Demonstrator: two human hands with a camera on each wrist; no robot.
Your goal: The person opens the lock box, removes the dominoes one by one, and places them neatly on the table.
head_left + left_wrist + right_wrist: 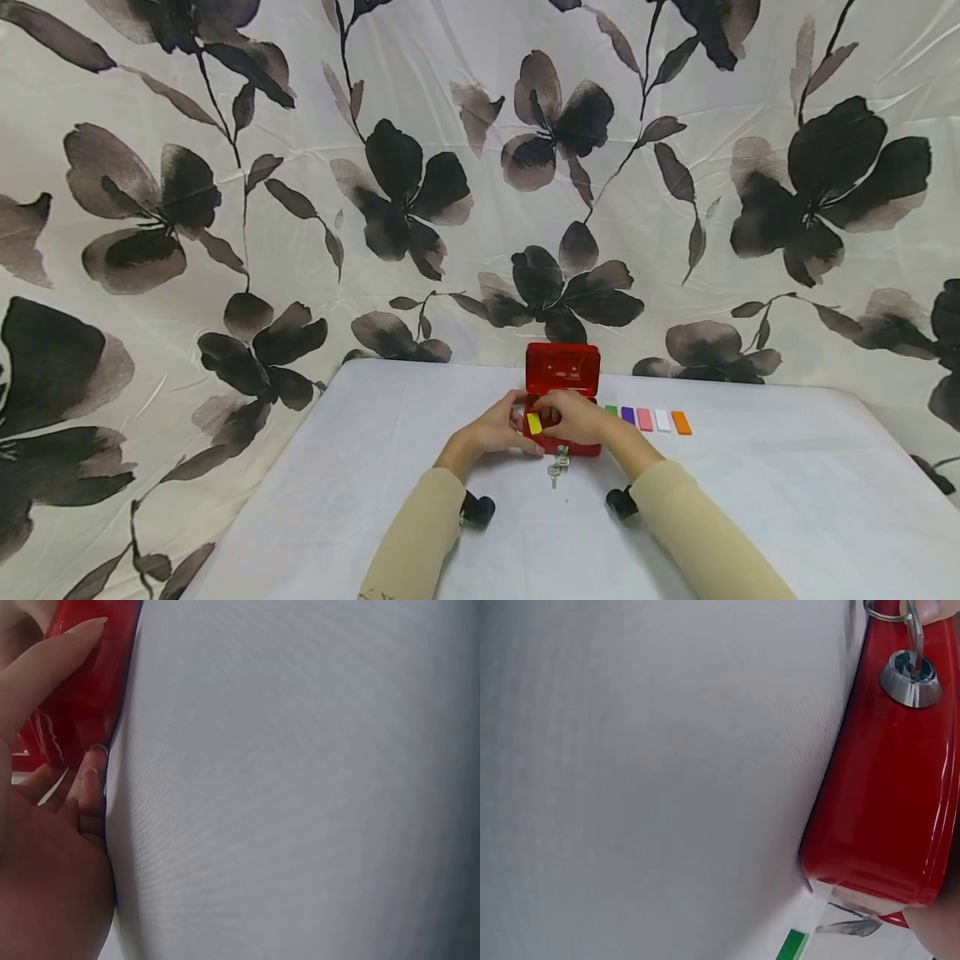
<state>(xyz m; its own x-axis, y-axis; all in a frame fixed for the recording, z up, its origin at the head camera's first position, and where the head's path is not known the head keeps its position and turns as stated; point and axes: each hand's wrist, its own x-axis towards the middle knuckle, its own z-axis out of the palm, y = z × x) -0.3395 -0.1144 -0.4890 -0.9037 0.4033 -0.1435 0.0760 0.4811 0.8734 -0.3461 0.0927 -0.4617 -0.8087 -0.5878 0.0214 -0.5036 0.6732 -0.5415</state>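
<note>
An open red cash box (564, 450) stands on the table, its lid (562, 367) raised at the back. My left hand (497, 427) grips the box's left end, the thumb along the front wall and the other fingers by the side, as the left wrist view shows. Over the box's opening, my right hand (573, 417) pinches a small yellow block (534, 423) at its fingertips. A key sits in the front lock (911, 679), and another key (554, 473) hangs from its ring. Most of the box's inside is hidden behind the hands.
Right of the box, small blocks lie in a row: green (612, 411), purple (627, 415), pink (645, 419), white (662, 420) and orange (681, 422). A white cloth (375, 433) covers the table. Behind it hangs a flower-printed curtain (450, 75).
</note>
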